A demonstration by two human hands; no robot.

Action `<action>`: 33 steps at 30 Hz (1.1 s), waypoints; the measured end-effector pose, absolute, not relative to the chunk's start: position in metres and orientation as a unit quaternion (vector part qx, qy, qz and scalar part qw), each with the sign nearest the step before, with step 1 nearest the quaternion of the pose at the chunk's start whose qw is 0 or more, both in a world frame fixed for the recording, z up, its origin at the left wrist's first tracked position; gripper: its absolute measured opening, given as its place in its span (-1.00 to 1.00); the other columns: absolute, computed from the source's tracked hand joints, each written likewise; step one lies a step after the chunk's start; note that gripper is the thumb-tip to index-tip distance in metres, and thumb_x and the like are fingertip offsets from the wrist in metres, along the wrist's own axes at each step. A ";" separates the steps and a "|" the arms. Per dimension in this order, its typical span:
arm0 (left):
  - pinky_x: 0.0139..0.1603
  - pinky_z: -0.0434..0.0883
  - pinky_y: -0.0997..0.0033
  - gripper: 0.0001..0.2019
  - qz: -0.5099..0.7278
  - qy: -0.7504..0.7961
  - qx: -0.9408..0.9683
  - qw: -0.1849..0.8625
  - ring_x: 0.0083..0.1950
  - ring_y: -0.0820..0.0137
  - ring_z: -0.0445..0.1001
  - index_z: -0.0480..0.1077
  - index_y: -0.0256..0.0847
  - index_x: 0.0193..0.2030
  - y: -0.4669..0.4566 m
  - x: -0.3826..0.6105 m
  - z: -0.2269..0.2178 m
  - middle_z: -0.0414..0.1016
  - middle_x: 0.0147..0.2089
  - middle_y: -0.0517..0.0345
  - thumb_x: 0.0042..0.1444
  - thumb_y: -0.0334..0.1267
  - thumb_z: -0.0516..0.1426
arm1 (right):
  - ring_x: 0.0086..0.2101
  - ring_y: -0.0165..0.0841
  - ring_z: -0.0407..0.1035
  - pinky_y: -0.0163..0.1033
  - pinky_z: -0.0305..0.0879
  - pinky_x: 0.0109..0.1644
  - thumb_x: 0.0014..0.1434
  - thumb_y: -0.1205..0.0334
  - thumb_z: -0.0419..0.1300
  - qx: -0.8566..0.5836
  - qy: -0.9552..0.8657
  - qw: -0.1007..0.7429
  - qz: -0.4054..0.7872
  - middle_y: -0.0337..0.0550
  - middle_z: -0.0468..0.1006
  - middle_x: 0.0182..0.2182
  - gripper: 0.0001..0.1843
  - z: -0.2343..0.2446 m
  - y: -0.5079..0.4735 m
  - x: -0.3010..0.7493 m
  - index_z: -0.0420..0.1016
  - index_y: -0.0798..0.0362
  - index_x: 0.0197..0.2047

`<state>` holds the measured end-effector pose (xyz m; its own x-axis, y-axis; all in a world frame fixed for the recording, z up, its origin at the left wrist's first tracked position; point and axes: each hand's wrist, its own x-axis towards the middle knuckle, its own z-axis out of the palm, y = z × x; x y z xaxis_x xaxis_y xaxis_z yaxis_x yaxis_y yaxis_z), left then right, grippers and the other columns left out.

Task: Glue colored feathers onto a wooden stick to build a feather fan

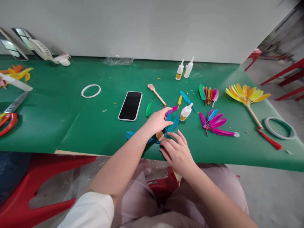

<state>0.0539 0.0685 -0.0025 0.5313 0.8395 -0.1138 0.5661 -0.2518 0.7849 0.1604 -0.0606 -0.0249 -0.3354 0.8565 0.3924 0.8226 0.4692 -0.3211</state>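
My left hand (pixel 158 121) rests on a fan of blue feathers (pixel 172 123) at the near edge of the green table (pixel 71 126), fingers curled onto the feathers. My right hand (pixel 177 150) lies just below it with fingers spread, fingertips touching the small round base (pixel 159 135) where the feathers meet. More blue feathers (pixel 130 134) stick out to the left under my forearm. A small glue bottle (pixel 186 111) lies tilted just right of my left fingers.
A black phone (pixel 130 105) lies left of my hands. Pink feathers (pixel 215 123), mixed feathers (pixel 208 94), a yellow feather fan (pixel 247 95), two glue bottles (pixel 184 69), tape rings (pixel 91 91) (pixel 280 127), a wooden stick (pixel 156 94) and scissors (pixel 9 117) lie about.
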 end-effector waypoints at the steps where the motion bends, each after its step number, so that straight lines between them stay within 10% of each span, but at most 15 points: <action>1: -0.46 0.26 0.52 -0.43 0.168 0.455 0.773 0.409 -0.50 0.48 0.30 0.18 -0.09 0.13 0.069 0.054 -0.003 0.26 -0.54 0.32 -0.06 -0.28 0.19 | 0.03 -0.27 0.19 0.03 -0.10 0.25 0.16 0.25 0.07 -0.512 -0.818 0.261 0.029 -0.28 0.51 -0.16 -0.87 -0.025 -0.060 0.160 0.39 0.00 -0.21; 19: -0.41 0.39 0.51 -0.60 0.419 0.576 0.615 0.337 -0.44 0.46 0.47 0.25 -0.12 0.08 0.033 -0.020 0.074 0.50 -0.40 0.17 0.10 -0.10 0.05 | 0.03 -0.28 0.21 0.04 -0.05 0.23 0.16 0.27 0.07 -0.515 -0.816 0.261 0.008 -0.21 0.52 -0.19 -0.82 -0.018 -0.063 0.154 0.42 -0.03 -0.16; 33: -0.42 0.39 0.53 -0.66 0.510 0.586 0.527 0.345 -0.37 0.44 0.49 0.27 -0.18 0.04 0.054 -0.038 0.050 0.49 -0.43 0.16 0.13 -0.17 0.00 | 0.01 -0.24 0.25 0.04 0.15 0.14 0.13 0.32 0.08 -0.508 -0.818 0.269 -0.029 -0.15 0.52 -0.23 -0.82 -0.011 -0.053 0.143 0.42 0.02 -0.18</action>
